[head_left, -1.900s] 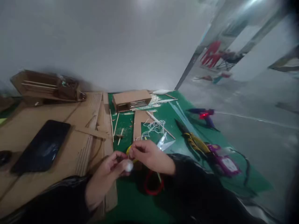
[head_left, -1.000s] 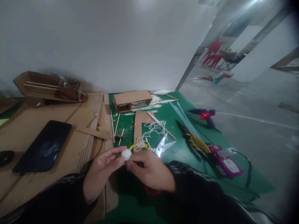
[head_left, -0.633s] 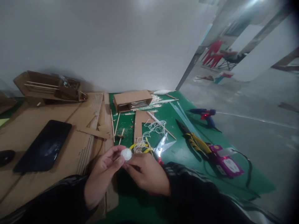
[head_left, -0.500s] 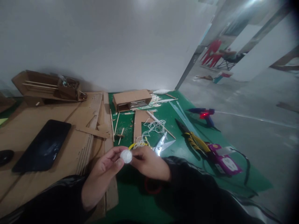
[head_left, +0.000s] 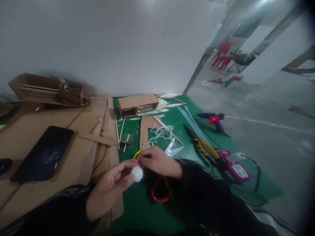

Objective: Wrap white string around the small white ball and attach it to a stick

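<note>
A small round white piece (head_left: 137,174) is pinched between the thumb and fingers of my left hand (head_left: 110,183), low at the middle of the view. Just beyond it, my right hand (head_left: 158,161) is closed in a pinch, its fingertips near my left index finger; what they hold is too small to make out. Scissors with silver blades (head_left: 172,149) and a red handle (head_left: 161,193) lie partly under my right hand. White string (head_left: 161,132) lies in loose loops beyond the hands, beside an angled cardboard piece (head_left: 144,131).
Pliers (head_left: 203,146), a purple box (head_left: 235,168) and a lit glue gun (head_left: 214,120) lie right. A cardboard box (head_left: 137,103) and thin sticks (head_left: 121,131) are ahead. Left are a black tablet (head_left: 43,154), cardboard sheets (head_left: 83,121) and a cardboard structure (head_left: 46,93).
My left hand and the white piece have shifted slightly right and nearer me. My right hand has moved up and away from the piece, and more of the red handle shows.
</note>
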`<state>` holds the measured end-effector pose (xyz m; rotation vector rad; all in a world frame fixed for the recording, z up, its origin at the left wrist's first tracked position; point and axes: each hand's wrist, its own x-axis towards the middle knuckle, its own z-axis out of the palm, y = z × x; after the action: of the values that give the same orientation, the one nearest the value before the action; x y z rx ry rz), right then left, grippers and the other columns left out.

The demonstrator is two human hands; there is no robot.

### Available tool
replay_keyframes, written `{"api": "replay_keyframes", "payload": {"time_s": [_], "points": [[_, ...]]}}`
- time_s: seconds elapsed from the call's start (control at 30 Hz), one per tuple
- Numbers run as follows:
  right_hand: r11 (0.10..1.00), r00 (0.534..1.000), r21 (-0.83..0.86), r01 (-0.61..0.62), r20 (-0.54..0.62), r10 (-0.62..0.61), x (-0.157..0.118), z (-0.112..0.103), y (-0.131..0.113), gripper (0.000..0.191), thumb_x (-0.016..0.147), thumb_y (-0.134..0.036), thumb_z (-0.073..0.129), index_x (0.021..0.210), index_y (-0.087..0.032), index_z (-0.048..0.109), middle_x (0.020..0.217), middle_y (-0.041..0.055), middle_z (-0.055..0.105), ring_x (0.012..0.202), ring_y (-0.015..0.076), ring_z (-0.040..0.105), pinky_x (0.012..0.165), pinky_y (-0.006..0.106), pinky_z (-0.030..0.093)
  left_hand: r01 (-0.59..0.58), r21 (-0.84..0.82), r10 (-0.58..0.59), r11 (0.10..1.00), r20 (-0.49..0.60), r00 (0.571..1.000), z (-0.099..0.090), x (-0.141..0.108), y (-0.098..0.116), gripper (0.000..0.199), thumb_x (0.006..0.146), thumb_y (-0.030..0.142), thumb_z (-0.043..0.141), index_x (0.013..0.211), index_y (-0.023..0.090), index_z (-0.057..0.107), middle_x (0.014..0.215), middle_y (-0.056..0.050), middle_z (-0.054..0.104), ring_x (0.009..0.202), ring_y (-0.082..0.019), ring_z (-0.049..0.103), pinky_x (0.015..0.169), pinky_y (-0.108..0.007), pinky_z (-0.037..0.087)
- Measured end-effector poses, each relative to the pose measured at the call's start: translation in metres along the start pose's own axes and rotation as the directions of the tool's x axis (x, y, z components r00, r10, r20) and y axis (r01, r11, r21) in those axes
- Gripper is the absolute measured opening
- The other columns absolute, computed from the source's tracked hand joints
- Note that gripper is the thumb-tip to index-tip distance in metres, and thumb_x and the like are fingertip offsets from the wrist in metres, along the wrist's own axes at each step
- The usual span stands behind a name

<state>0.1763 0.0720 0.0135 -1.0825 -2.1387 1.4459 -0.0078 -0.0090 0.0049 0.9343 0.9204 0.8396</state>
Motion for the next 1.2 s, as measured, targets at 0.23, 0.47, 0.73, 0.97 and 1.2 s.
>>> {"api": "replay_keyframes", "payload": {"time_s": [0.23, 0.47, 0.73, 0.97, 1.2], "points": [[0.976, 0.999, 0.215, 0.014, -0.037, -0.006, -0.004, -0.005, -0.009, 0.016, 0.074, -0.011, 0.052, 0.062, -0.012, 0.063, 0.063, -0.0003, 0.061, 0.062, 0.0102, 0.054, 0.060, 0.021, 0.041, 0.045, 0.100, -0.048, 0.994, 0.026, 0.999, 0.004, 0.000, 0.006, 0.020, 0.084, 0.032, 0.057, 0.099, 0.018, 0.059, 0.088, -0.004, 0.063, 0.085, -0.018, 0.056, 0.079, -0.029, 0.041], [0.943, 1.000, 0.332, 0.029, -0.010, -0.027, -0.016, -0.008, -0.026, 0.018, 0.079, -0.015, 0.050, 0.066, -0.011, 0.062, 0.056, -0.0025, 0.052, 0.051, 0.0070, 0.046, 0.049, 0.018, 0.036, 0.029, -0.012, -0.029, 1.000, -0.019, 0.999, 0.005, 0.006, 0.005, 0.016, 0.083, 0.030, 0.058, 0.094, 0.019, 0.057, 0.089, -0.004, 0.062, 0.087, -0.018, 0.057, 0.081, -0.032, 0.045], [0.984, 0.982, 0.087, 0.156, 0.091, -0.164, -0.028, 0.002, -0.038, 0.018, 0.078, -0.008, 0.047, 0.076, -0.011, 0.065, 0.062, -0.0003, 0.058, 0.055, 0.0082, 0.051, 0.055, 0.018, 0.041, 0.030, -0.037, -0.033, 0.999, -0.095, 0.995, 0.005, 0.009, 0.001, 0.022, 0.079, 0.033, 0.063, 0.095, 0.018, 0.060, 0.088, -0.005, 0.066, 0.086, -0.019, 0.060, 0.080, -0.029, 0.044], [0.972, 0.983, -0.142, 0.185, 0.030, -0.183, -0.033, 0.023, -0.030, 0.020, 0.080, -0.010, 0.047, 0.065, -0.013, 0.061, 0.051, -0.0050, 0.044, 0.048, 0.0062, 0.038, 0.048, 0.017, 0.032, -0.011, -0.167, -0.021, 0.986, -0.187, 0.982, 0.005, 0.007, 0.002, 0.020, 0.082, 0.030, 0.060, 0.100, 0.021, 0.060, 0.092, -0.003, 0.066, 0.077, -0.013, 0.057, 0.073, -0.025, 0.044], [0.996, 0.996, -0.007, 0.087, 0.016, -0.087, -0.019, 0.019, -0.011, 0.019, 0.080, -0.009, 0.050, 0.072, -0.012, 0.066, 0.056, -0.0025, 0.054, 0.052, 0.0075, 0.048, 0.050, 0.017, 0.035, -0.007, -0.155, -0.020, 0.988, -0.170, 0.985, 0.002, 0.003, 0.004, 0.025, 0.083, 0.031, 0.058, 0.106, 0.020, 0.061, 0.093, -0.005, 0.066, 0.086, -0.016, 0.056, 0.083, -0.028, 0.042]]}}
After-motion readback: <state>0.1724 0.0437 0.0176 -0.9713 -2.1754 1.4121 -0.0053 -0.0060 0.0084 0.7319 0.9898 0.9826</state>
